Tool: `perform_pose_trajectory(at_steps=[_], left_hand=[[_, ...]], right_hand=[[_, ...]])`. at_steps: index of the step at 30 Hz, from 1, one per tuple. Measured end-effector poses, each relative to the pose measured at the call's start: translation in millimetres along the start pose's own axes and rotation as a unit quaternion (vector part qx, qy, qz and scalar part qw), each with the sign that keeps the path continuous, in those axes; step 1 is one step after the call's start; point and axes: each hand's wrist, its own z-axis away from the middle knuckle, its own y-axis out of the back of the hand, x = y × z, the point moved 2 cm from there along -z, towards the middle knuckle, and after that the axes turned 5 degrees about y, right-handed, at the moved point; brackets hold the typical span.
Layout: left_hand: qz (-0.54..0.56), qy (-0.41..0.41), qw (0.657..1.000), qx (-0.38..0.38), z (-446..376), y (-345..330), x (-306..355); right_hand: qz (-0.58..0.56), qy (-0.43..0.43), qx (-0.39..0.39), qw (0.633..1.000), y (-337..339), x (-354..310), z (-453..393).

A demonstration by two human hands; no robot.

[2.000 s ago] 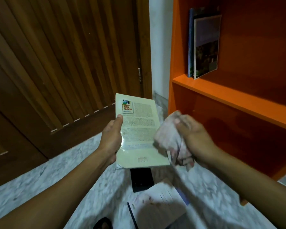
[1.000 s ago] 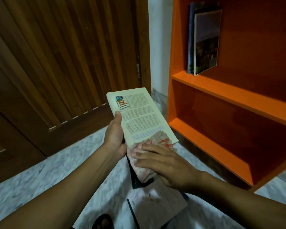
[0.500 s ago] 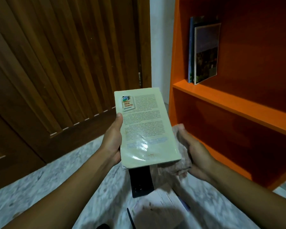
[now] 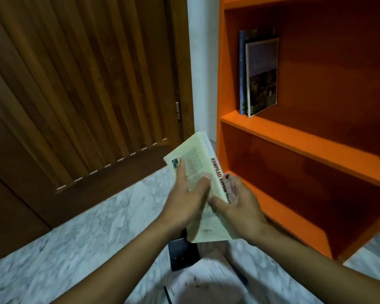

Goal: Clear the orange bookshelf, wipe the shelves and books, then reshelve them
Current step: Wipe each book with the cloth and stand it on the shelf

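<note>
A cream paperback book (image 4: 196, 157) is tilted on edge between my hands, its spine with red lettering turned up. My left hand (image 4: 184, 200) lies flat on the printed cover, fingers straight. My right hand (image 4: 244, 205) holds a pinkish cloth (image 4: 229, 184) against the spine side, with its thumb on the cover. Just to the right stands the orange bookshelf (image 4: 294, 139). Two thin books (image 4: 261, 77) lean upright at the left end of its upper shelf. The lower shelf shows nothing on it.
Below my hands, a black book (image 4: 182, 253) and a white book (image 4: 211, 279) lie on the marble floor (image 4: 75, 249). A slatted wooden door (image 4: 75, 84) fills the left side, and a white wall strip separates it from the shelf.
The book has turned from cover-up to on edge with the spine showing. My left hand went from gripping the book's edge to lying flat on the cover. The cloth now sits along the spine.
</note>
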Motion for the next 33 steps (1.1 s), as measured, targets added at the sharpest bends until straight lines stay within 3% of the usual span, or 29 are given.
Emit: perform_pose_trajectory(at_steps=[2,5,11,13,16,18,20,21,24,26,28,33], left_hand=[[0.092,0.029,0.995,-0.001,-3,-7,-3],[0.135,0.030,0.988,0.074,-10,-7,-10],[0.252,0.069,0.955,0.142,-13,12,-16],[0.259,0.076,0.953,0.142,-15,20,-15],[0.243,0.069,0.958,0.135,-15,31,-14],[0.213,0.052,0.967,0.131,-12,38,-14],[0.175,0.033,0.978,0.105,-9,41,-13],[0.157,0.026,0.984,0.086,-7,41,-13],[0.114,0.009,0.993,0.026,3,35,-9],[0.101,0.000,0.995,-0.017,9,26,-6],[0.107,-0.015,0.993,-0.050,13,18,-2],[0.145,-0.035,0.987,-0.051,8,15,2]], right_hand=[[0.116,0.076,-0.012,0.990,-8,-4,7],[0.251,0.163,-0.029,0.954,-11,-5,19],[0.305,0.188,-0.094,0.929,-11,-3,21],[0.232,0.192,-0.088,0.949,-8,-10,18],[0.011,0.044,-0.040,0.998,2,-27,2],[-0.104,-0.081,-0.018,0.991,17,-32,-13],[-0.167,-0.137,-0.006,0.976,29,-44,-21],[-0.157,-0.115,0.011,0.981,33,-50,-24],[0.020,0.081,0.067,0.994,41,-65,-34],[0.209,0.174,0.024,0.962,39,-62,-40],[0.360,0.181,-0.043,0.914,34,-44,-42],[0.304,0.189,-0.108,0.928,20,-16,-22]])
